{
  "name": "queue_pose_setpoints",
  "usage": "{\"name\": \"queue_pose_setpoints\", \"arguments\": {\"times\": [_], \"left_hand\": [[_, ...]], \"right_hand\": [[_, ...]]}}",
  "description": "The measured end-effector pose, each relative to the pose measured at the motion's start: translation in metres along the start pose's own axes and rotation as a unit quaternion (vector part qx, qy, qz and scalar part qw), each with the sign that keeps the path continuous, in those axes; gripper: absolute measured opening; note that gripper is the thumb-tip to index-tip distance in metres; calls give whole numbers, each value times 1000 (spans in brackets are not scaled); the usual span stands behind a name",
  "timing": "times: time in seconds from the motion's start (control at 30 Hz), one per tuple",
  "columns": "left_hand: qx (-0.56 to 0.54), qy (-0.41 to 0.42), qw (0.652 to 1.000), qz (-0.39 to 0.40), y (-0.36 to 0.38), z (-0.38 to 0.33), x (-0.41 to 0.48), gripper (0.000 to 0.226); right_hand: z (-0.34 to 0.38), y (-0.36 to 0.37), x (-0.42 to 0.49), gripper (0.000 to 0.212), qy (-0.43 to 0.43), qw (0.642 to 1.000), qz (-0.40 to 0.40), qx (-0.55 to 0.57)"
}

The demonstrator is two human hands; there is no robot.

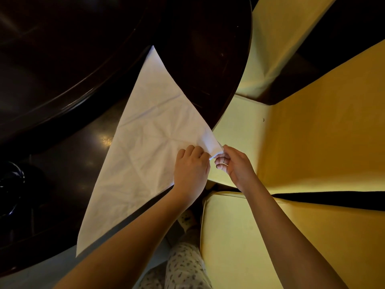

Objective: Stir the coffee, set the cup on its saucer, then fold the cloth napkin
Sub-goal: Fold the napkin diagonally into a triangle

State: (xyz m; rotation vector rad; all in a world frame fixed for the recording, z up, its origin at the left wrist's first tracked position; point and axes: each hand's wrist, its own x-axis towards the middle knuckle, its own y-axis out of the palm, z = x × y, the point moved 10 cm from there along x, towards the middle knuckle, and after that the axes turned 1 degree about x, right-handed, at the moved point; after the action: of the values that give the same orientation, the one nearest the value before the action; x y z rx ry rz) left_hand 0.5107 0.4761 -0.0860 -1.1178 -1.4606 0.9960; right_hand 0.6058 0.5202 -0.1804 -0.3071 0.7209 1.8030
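Note:
A white cloth napkin (145, 147) lies on the dark wooden table (68, 155) as a large triangle, creased, with one point far up and one near the table's front edge. Its right corner hangs just past the table's edge. My left hand (190, 167) rests on the napkin beside that corner, fingers curled onto the cloth. My right hand (233, 163) pinches the corner's tip between thumb and fingers. A dark rounded object (10, 184) at the far left edge may be the cup; it is too dark to tell. No saucer or spoon is visible.
The table's curved edge (235, 94) runs close along yellow upholstered seats (312, 132) on the right. A yellow cushion (239, 236) sits below my right arm. My patterned trouser leg (183, 265) shows at the bottom.

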Motion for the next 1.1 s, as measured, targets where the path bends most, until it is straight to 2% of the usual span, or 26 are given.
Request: {"name": "queue_pose_setpoints", "arguments": {"times": [0.13, 0.27, 0.33, 0.43, 0.57, 0.93, 1.1], "left_hand": [[-76, -15, 997, -7, -8, 4, -4, 10], [-129, -74, 988, -33, -37, 40, -17, 36], [-81, -122, 989, -19, -43, 81, -38, 47], [-7, -202, 977, 73, -33, 144, -90, 65], [32, -171, 976, 128, -30, 164, -121, 67], [25, -203, 969, 139, -44, 232, -135, 66], [46, -142, 973, 174, -42, 245, -118, 78]], "right_hand": [[13, -1, -5, 20, -38, 990, -17, -133], [19, -1, -7, 16, -33, 990, -38, -132], [18, 2, -10, 16, -12, 994, -46, -101], [16, 6, -17, 19, 7, 995, -64, -76], [8, 21, -26, 21, 18, 991, -56, -120], [-21, 22, -53, 19, 25, 988, -120, -91], [-33, 19, -65, 20, 31, 987, -125, -101]]}}
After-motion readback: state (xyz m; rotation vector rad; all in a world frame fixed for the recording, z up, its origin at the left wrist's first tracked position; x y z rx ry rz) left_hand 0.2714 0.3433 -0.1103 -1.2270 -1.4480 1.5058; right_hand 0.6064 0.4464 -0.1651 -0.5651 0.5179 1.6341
